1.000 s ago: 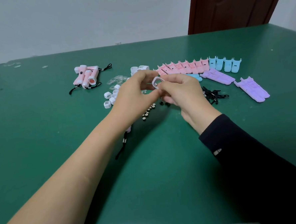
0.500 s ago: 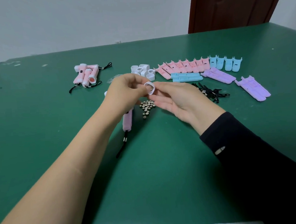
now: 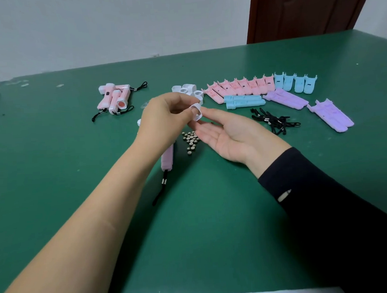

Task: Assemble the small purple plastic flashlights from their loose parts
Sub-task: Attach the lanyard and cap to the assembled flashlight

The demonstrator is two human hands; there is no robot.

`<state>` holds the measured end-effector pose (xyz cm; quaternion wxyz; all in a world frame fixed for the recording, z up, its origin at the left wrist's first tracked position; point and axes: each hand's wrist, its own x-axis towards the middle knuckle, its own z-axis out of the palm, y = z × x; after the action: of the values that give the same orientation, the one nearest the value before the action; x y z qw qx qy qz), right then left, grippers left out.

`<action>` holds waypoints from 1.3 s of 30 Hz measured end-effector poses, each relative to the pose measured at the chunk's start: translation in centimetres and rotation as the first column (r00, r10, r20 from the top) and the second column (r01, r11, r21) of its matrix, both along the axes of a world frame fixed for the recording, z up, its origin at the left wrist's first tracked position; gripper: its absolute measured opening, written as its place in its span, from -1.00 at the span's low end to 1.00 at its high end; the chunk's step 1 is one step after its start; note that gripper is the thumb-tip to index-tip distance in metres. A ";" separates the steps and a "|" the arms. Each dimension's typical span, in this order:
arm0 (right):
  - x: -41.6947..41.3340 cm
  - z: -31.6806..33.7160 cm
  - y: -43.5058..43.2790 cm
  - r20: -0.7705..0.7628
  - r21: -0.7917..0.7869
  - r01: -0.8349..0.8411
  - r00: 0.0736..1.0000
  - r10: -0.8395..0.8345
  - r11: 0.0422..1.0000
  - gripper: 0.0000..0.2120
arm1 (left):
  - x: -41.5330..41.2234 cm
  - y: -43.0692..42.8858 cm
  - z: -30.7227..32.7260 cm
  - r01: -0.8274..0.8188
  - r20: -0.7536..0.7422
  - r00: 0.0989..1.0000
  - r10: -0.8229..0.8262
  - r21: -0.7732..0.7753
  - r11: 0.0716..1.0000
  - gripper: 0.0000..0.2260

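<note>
A white ring (image 3: 196,112) is pinched by the left hand (image 3: 163,121) above the button cells (image 3: 190,140); the right hand (image 3: 229,134) is spread empty.

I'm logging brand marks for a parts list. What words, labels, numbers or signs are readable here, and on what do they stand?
There is no readable text in this view.
Black sleeve: one white streak, no letters made out.
Assembled pink plastic flashlights: a small dark spot, too small to read.
White plastic ring cap, pinched by the left hand: no print visible.
</note>
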<state>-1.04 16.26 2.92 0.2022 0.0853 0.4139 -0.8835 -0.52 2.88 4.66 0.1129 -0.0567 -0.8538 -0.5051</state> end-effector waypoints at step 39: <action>-0.1 -0.7 0.5 -0.353 0.290 0.265 0.923 -0.154 0.920 -0.85 | 0.1 -3.0 0.5 0.137 0.319 0.917 0.240 -0.816 0.561 -0.58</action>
<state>-1.18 16.75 2.25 0.0174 0.0164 0.5725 -0.8196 -0.40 -0.09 5.20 -0.0864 0.0259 -0.9950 -0.0434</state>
